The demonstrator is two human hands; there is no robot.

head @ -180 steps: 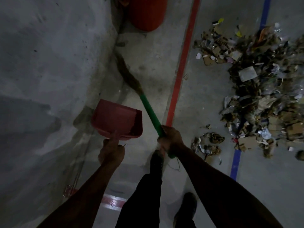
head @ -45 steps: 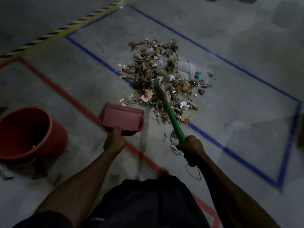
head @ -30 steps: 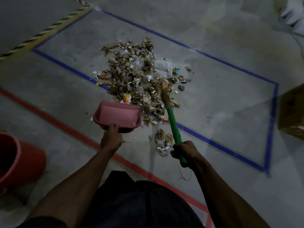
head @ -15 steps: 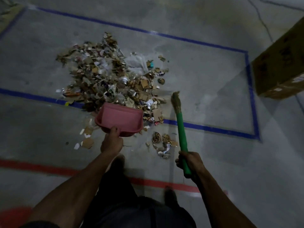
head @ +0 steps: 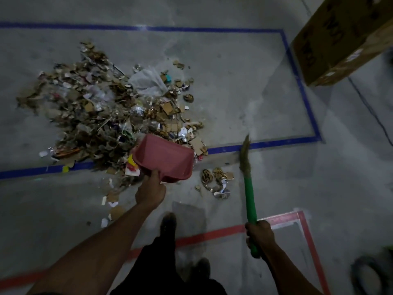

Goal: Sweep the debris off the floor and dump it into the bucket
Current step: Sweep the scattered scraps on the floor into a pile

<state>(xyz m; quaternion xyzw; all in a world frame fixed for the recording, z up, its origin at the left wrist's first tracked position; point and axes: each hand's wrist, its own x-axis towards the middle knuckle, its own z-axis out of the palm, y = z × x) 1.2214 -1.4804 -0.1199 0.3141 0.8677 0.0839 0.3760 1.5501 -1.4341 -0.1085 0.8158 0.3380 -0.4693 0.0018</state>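
A big pile of debris (head: pixel 102 111), torn cardboard, paper and plastic, lies on the grey concrete floor across a blue tape line. My left hand (head: pixel 150 190) grips the handle of a pink dustpan (head: pixel 164 159), held at the pile's near right edge with its mouth toward the debris. My right hand (head: pixel 259 234) grips the green handle of a short broom (head: pixel 247 186); its brown bristles point away from me, to the right of the dustpan. A small clump of scraps (head: pixel 215 180) lies between dustpan and broom. The bucket is out of view.
A large cardboard box (head: pixel 340 39) stands at the upper right, just outside the blue tape rectangle (head: pixel 302 90). A red tape line (head: pixel 202 237) crosses the floor near my shoes (head: pixel 168 224). A dark coiled object (head: pixel 370 273) lies at the lower right.
I have turned from the red bucket toward the pile, so the bucket has left the view. The dustpan has come up to the pile's edge and the broom has swung out to the right.
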